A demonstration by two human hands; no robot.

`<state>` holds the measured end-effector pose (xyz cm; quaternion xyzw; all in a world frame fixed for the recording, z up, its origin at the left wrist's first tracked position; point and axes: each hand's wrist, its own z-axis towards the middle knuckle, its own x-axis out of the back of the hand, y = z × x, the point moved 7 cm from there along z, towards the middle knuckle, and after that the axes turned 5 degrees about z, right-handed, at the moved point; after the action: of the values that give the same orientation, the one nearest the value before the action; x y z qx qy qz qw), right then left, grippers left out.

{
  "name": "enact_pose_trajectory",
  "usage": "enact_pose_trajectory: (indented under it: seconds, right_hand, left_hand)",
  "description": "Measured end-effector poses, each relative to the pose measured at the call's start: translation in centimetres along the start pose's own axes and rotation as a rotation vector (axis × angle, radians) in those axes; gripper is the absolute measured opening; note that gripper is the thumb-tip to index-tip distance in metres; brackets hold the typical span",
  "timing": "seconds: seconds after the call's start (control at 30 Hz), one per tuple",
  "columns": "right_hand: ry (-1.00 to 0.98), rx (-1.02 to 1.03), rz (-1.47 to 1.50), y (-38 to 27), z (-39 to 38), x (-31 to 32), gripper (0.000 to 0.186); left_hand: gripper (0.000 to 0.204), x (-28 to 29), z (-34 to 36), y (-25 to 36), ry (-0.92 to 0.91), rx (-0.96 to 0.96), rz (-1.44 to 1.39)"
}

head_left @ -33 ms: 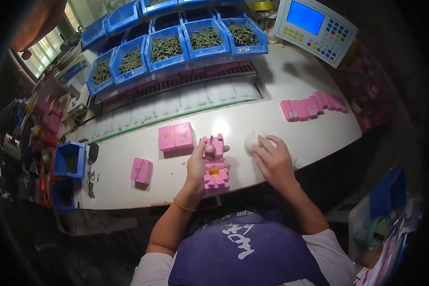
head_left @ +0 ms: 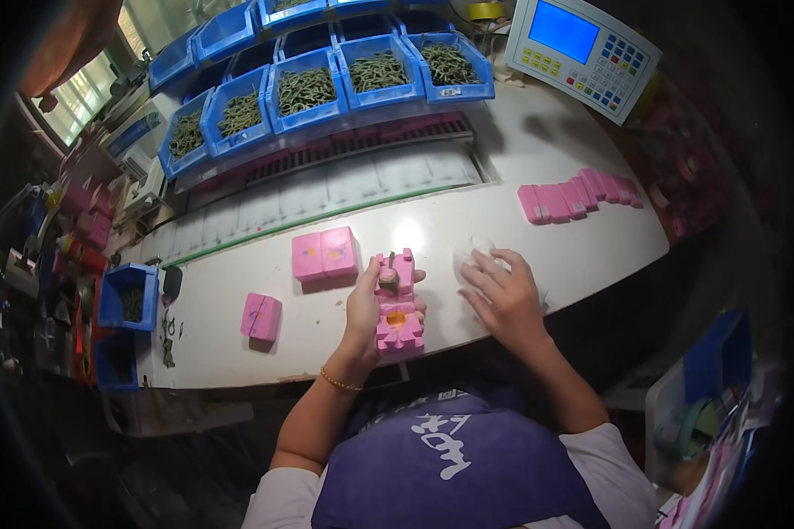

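My left hand [head_left: 362, 309] is closed around an opened pink two-part mold [head_left: 397, 342], held upright over the near edge of the worktable. In its upper part sits a small greenish-brown piece [head_left: 391, 279] with a stem-like end pointing up; the lower part has an orange-yellow hollow. To the right, the fingertips of my right hand [head_left: 507, 295] are bent onto a white, rounded, soft-looking pouch [head_left: 464, 253] on the table. Part of the pouch is hidden by the fingers, and its edge is blurred. Beyond my left hand lie two pink blocks [head_left: 324, 254] side by side.
Another pink block [head_left: 261, 316] sits at left. Pink pieces [head_left: 556, 203] form a row at the right. Blue bins [head_left: 307, 115] of small green parts line the back, below a keypad display [head_left: 582, 53]. Two blue bins [head_left: 131, 295] hang at the left edge.
My right hand has shifted very slightly over the white pouch, which looks a little different in outline. The left hand and mold have stayed in place.
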<state>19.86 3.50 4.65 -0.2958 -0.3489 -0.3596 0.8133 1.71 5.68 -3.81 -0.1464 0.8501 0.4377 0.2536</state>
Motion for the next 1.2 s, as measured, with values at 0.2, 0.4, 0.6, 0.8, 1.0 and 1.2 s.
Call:
enact_pose_trajectory:
  seconds: [0.2, 0.4, 0.6, 0.8, 1.0, 1.2]
  right_hand:
    - [0.038, 0.206, 0.363, -4.5, 3.4, 0.6, 0.031]
    - [-0.039, 0.198, 0.429, -4.4, 3.9, -1.8, 0.036]
    - [0.059, 0.370, 0.331, -5.2, 3.8, -1.5, 0.039]
    - [0.010, 0.532, 0.220, -5.5, 3.1, -2.0, 0.044]
    - [-0.027, 0.382, 0.337, -5.6, 3.6, -1.8, 0.044]
    - [-0.076, 0.318, 0.345, -5.4, 3.6, -2.3, 0.044]
  left_hand:
    - [0.058, -1.8, -0.5, 0.1, -0.016, -0.056, -0.070]
    - [0.053, -2.0, -1.2, 0.8, 0.083, -0.194, 0.022]
    - [0.054, -2.0, -1.1, 0.9, 0.094, -0.231, 0.005]
    - [0.044, -1.6, -0.7, 0.4, 0.051, -0.224, 0.065]
    - [0.050, -1.9, -0.4, 0.4, 0.130, -0.295, 0.080]
    - [0.059, -1.3, -0.5, 0.0, 0.189, -0.368, 0.251]
